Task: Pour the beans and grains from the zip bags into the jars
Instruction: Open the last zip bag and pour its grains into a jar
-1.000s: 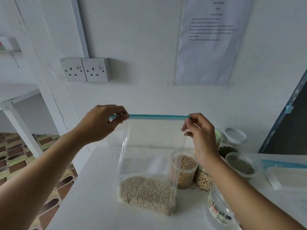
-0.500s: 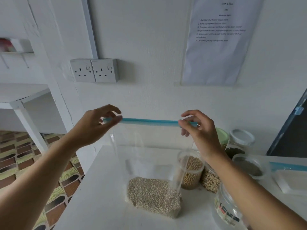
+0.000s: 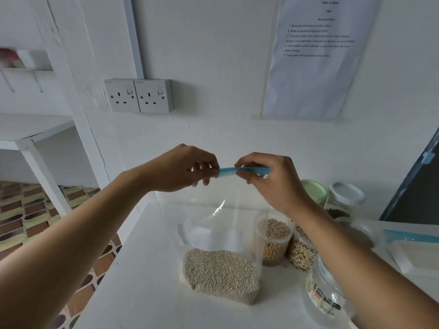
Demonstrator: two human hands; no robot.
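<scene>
A clear zip bag (image 3: 213, 224) stands upright on the white table (image 3: 142, 281), its bottom filled with pale small grains (image 3: 221, 274). Both hands pinch its teal zip strip (image 3: 228, 171) near the middle. My left hand (image 3: 180, 170) holds the strip's left part, my right hand (image 3: 268, 179) the right part, close together. An open jar of tan beans (image 3: 275, 238) stands just right of the bag. Beside it is a jar of speckled beans (image 3: 301, 252). A clear labelled jar (image 3: 325, 293) sits under my right forearm.
A green-lidded jar (image 3: 314, 189) and a white-lidded jar (image 3: 345, 193) stand at the back by the wall. Another zip bag with a teal strip (image 3: 413, 238) lies at the right. The table's left edge drops to a patterned floor (image 3: 35, 224). Sockets (image 3: 139, 96) are on the wall.
Both hands have slid inward along the teal strip from its two ends to near its middle. The bag still stands on the table.
</scene>
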